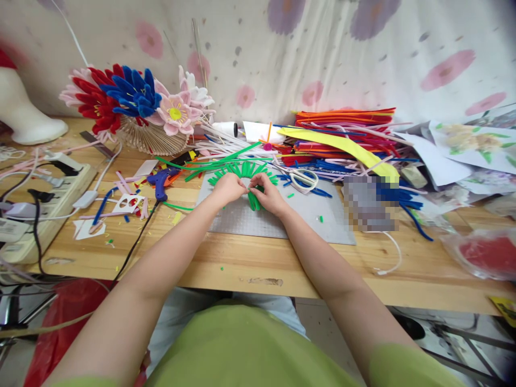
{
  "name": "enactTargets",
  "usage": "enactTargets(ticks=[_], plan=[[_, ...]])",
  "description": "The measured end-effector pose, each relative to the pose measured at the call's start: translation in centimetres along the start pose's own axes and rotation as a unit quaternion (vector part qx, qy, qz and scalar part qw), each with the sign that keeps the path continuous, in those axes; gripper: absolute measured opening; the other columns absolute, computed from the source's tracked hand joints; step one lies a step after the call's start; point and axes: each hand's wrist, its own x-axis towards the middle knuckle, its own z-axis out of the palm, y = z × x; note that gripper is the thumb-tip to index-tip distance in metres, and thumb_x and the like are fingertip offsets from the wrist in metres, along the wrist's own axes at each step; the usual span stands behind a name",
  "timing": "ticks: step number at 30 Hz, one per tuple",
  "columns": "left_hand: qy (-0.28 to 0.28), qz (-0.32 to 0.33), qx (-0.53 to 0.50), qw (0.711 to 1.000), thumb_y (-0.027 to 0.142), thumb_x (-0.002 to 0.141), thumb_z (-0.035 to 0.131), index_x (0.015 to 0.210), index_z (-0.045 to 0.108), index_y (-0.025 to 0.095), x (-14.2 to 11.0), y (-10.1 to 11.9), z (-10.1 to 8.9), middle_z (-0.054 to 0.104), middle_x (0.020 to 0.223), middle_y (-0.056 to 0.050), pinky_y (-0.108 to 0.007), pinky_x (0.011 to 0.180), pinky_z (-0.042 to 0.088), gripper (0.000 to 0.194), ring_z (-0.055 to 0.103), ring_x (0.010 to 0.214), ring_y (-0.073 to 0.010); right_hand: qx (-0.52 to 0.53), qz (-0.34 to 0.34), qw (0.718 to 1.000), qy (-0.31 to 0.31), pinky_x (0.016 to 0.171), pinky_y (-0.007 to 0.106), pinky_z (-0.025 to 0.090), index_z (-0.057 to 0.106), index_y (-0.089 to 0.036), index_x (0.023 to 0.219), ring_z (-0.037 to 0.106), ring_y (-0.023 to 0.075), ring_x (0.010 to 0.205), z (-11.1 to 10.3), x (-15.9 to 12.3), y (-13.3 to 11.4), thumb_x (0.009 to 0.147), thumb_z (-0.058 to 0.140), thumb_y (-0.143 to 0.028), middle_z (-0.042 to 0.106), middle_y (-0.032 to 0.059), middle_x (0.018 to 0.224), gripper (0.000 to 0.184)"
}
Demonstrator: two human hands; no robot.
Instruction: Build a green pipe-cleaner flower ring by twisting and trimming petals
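A ring-shaped fan of green pipe cleaner loops point(245, 170) is over the grey cutting mat point(322, 228). My left hand point(229, 189) pinches its inner edge on the left, with thumb and forefinger together. Close by, my right hand point(266, 194) closes its fingertips on the same green piece from the right. The fingertips of both hands almost meet at the ring's middle and partly cover it. A green loop point(253, 202) points down between the hands. Beyond them lie long green pipe cleaners point(226, 158). White-handled scissors point(304, 180) rest right of my right hand.
A blue glue gun point(160, 185) with a black cord lies at left, near paper scraps and a power strip point(64, 199). Pipe cleaner flowers point(133, 94) stand behind. Bundles of coloured pipe cleaners point(346, 121) fill the back right. A blurred-out flat object point(368, 204) sits right of the mat.
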Motion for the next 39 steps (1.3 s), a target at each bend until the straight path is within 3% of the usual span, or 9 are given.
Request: enactTargets(ticks=[7, 12, 16, 19, 23, 26, 31, 35, 39], plan=[[-0.079, -0.043, -0.114, 0.989, 0.015, 0.054, 0.066, 0.040, 0.053, 0.015, 0.9, -0.6, 0.0, 0.046, 0.037, 0.001, -0.022, 0.042, 0.026, 0.019, 0.039, 0.039, -0.0083, -0.003, -0.016, 0.998, -0.056, 0.084, 0.033, 0.045, 0.045, -0.022, 0.092, 0.055, 0.0146, 0.087, -0.7, 0.1, -0.8, 0.075, 0.050, -0.023, 0.056, 0.0027, 0.091, 0.018], [-0.115, -0.098, -0.183, 0.971, 0.015, 0.054, 0.067, 0.037, 0.048, 0.016, 0.8, -1.1, 0.0, 0.043, 0.036, 0.002, -0.023, 0.041, 0.021, 0.025, 0.034, 0.037, -0.0064, -0.067, -0.030, 0.992, -0.107, 0.087, 0.036, 0.043, 0.047, -0.020, 0.103, 0.054, 0.0186, 0.097, -1.2, -0.2, -1.5, 0.070, 0.062, -0.029, 0.057, 0.0058, 0.102, 0.037], [-0.103, -0.130, -0.221, 0.961, 0.016, 0.057, 0.065, 0.042, 0.049, 0.015, 1.0, -1.5, 0.7, 0.044, 0.040, 0.002, -0.024, 0.042, 0.020, 0.022, 0.037, 0.040, -0.0073, -0.207, -0.076, 0.972, -0.086, 0.088, 0.041, 0.040, 0.050, -0.020, 0.102, 0.050, 0.0249, 0.101, -0.5, -0.6, -2.1, 0.061, 0.073, -0.034, 0.057, 0.0094, 0.106, 0.049], [-0.080, -0.140, -0.261, 0.952, 0.014, 0.058, 0.062, 0.043, 0.050, 0.015, 1.0, -1.6, 1.1, 0.045, 0.041, 0.001, -0.023, 0.042, 0.020, 0.019, 0.038, 0.041, -0.0075, -0.259, -0.098, 0.958, -0.071, 0.085, 0.039, 0.040, 0.052, -0.019, 0.098, 0.051, 0.0255, 0.099, 0.0, -0.7, -2.4, 0.066, 0.071, -0.037, 0.059, 0.0103, 0.103, 0.040], [-0.066, -0.143, -0.289, 0.944, 0.010, 0.059, 0.059, 0.044, 0.050, 0.014, 0.7, -1.8, 1.3, 0.045, 0.042, 0.001, -0.023, 0.041, 0.019, 0.018, 0.037, 0.041, -0.0071, -0.224, -0.066, 0.971, -0.054, 0.079, 0.033, 0.041, 0.057, -0.021, 0.090, 0.056, 0.0210, 0.090, -0.1, -0.6, -2.5, 0.080, 0.057, -0.040, 0.064, 0.0068, 0.094, 0.021], [-0.072, -0.133, -0.308, 0.939, 0.009, 0.059, 0.058, 0.045, 0.050, 0.015, 0.6, -2.2, 1.7, 0.045, 0.043, 0.002, -0.023, 0.040, 0.017, 0.016, 0.036, 0.041, -0.0067, -0.179, -0.010, 0.983, -0.029, 0.073, 0.030, 0.041, 0.059, -0.022, 0.081, 0.058, 0.0182, 0.080, -0.2, -0.5, -2.2, 0.086, 0.048, -0.039, 0.066, 0.0036, 0.085, 0.020], [-0.071, -0.115, -0.317, 0.939, 0.014, 0.060, 0.061, 0.049, 0.050, 0.016, 0.1, -2.3, 2.1, 0.045, 0.045, 0.002, -0.023, 0.040, 0.019, 0.015, 0.037, 0.042, -0.0067, -0.147, 0.031, 0.989, 0.012, 0.066, 0.028, 0.041, 0.058, -0.022, 0.076, 0.058, 0.0163, 0.071, 0.2, -0.5, -1.7, 0.084, 0.048, -0.037, 0.065, 0.0013, 0.077, 0.020], [-0.106, -0.106, -0.322, 0.935, 0.019, 0.059, 0.065, 0.059, 0.052, 0.016, -0.8, -1.7, 1.9, 0.051, 0.051, 0.002, -0.022, 0.039, 0.022, 0.014, 0.046, 0.046, -0.0087, -0.129, 0.058, 0.989, 0.053, 0.063, 0.026, 0.040, 0.056, -0.022, 0.075, 0.055, 0.0141, 0.064, 0.6, -0.4, -1.5, 0.084, 0.046, -0.038, 0.063, 0.0001, 0.070, 0.021], [-0.067, -0.067, -0.252, 0.963, 0.031, 0.057, 0.071, 0.069, 0.052, 0.018, -1.3, -1.6, 2.6, 0.055, 0.053, 0.003, -0.020, 0.041, 0.028, 0.026, 0.052, 0.049, -0.0103, -0.094, 0.080, 0.989, 0.081, 0.059, 0.025, 0.038, 0.054, -0.021, 0.075, 0.053, 0.0128, 0.060, 0.9, -0.4, -1.1, 0.084, 0.046, -0.041, 0.061, -0.0012, 0.066, 0.023]])
